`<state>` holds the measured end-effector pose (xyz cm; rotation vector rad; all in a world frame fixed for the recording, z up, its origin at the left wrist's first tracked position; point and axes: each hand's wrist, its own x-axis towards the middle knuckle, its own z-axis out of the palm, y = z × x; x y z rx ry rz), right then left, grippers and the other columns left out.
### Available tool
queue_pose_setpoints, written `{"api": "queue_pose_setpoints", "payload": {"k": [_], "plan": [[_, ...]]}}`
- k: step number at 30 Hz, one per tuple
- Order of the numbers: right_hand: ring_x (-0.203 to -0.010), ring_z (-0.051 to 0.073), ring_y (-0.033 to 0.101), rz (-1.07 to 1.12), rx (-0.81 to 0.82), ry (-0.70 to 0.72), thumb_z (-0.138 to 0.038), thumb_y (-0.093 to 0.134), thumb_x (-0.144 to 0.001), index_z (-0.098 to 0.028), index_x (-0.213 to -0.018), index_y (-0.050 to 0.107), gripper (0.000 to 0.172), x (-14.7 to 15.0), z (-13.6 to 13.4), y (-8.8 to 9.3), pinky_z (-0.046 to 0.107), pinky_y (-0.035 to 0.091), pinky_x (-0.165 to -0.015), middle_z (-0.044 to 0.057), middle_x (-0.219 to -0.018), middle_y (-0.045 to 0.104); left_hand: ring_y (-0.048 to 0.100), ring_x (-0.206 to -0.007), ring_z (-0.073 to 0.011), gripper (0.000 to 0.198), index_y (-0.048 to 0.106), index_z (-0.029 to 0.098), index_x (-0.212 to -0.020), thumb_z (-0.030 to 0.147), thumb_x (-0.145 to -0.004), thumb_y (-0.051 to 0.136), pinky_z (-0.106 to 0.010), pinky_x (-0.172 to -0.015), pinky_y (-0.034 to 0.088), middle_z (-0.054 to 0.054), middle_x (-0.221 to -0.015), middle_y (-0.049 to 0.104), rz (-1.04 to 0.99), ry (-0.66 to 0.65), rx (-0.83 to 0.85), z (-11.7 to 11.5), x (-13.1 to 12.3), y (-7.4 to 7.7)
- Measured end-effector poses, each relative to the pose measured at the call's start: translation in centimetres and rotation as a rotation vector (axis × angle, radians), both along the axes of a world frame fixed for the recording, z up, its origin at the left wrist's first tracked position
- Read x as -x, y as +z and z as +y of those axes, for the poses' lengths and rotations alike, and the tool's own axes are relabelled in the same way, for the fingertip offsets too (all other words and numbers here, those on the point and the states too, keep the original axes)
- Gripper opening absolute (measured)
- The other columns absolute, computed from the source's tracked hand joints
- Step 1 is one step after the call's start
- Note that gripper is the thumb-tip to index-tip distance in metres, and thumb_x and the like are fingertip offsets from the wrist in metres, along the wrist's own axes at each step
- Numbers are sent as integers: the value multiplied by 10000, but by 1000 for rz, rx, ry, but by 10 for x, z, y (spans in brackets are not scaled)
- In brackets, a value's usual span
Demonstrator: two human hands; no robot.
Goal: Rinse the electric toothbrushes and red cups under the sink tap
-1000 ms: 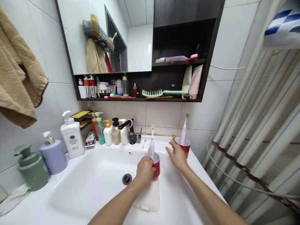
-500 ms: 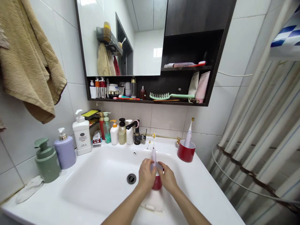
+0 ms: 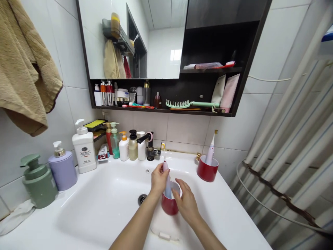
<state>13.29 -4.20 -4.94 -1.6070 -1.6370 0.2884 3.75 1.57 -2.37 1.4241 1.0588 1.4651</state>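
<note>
Pinching the slim pale-pink electric toothbrush (image 3: 168, 189), the left hand (image 3: 159, 178) is above the round red cup (image 3: 169, 207); the brush leans slightly left, its lower end inside. The right hand (image 3: 188, 201), fingers spread, is at the cup's right side, contact unclear.

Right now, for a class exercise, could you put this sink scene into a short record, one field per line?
Left grip: closed on the pale toothbrush, whose lower end is inside the near cup
Right grip: open, at the near cup's right side; contact unclear
Far cup: red, holding a second toothbrush, head up
Faucet: black, behind the basin
Lower shelf: green hairbrush among other toiletries
</note>
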Motion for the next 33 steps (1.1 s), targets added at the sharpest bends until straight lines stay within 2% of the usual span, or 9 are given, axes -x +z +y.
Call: {"api": "queue_pose_setpoints", "payload": {"k": [3,5,7,9,13,17,23,27,33], "plan": [[-976,185,405,113,-27,66,-326,371,-672,-144,-1070,370,438,4,-5,10,309,350,-801,85,-1058,456,476,-573,-85,240,476,146,-767,239,-553,531,-203,-557,376,7,-653,519,-232,-21,-9,-9,9,18],[-846,170,490,211,21,130,-326,355,-683,-157,-1057,374,411,7,-8,16,280,412,-697,75,-952,515,474,-582,-84,256,482,137,-728,240,-511,570,-199,-559,371,8,-634,520,-329,-70,44,-12,13,25],[-759,150,519,281,74,181,-318,318,-704,-160,-1032,394,372,12,-11,20,254,427,-643,63,-861,542,462,-551,-75,258,490,130,-703,246,-493,584,-192,-539,360,15,-605,518,-385,-108,115,-14,13,26],[-794,149,506,298,84,222,-311,315,-707,-163,-1037,390,370,17,-12,21,247,420,-662,65,-886,532,442,-514,-61,250,499,126,-695,262,-500,577,-185,-518,347,25,-573,508,-421,-103,168,-14,11,24],[-920,170,447,214,42,255,-268,394,-664,-188,-1110,301,462,25,-10,15,285,374,-752,64,-1046,468,435,-513,-55,251,502,124,-695,268,-503,575,-183,-528,342,35,-559,496,-488,-37,154,-12,9,22],[-901,213,459,-37,51,191,-270,427,-640,-169,-1134,284,523,23,-6,4,348,333,-773,81,-996,509,460,-575,-63,279,490,134,-717,269,-492,583,-187,-572,350,28,-617,514,-572,70,68,-9,19,30],[-926,223,426,-345,-34,75,-180,449,-621,-192,-1119,313,517,20,4,-3,437,166,-854,73,-963,524,461,-587,-62,295,481,142,-700,275,-466,600,-192,-583,350,40,-615,500,-613,157,32,-8,33,38],[-802,212,456,-430,-81,84,-167,453,-619,-250,-1104,333,507,20,6,-7,425,222,-804,38,-816,558,455,-576,-56,275,486,146,-702,266,-480,596,-183,-574,349,46,-605,491,-659,199,-26,-12,38,46],[-672,191,453,-315,-87,117,-123,357,-659,-178,-1052,419,402,12,6,-15,319,349,-654,49,-639,540,431,-530,-39,250,493,146,-669,265,-477,600,-163,-533,335,59,-572,477,-656,161,7,-13,41,49]]}}
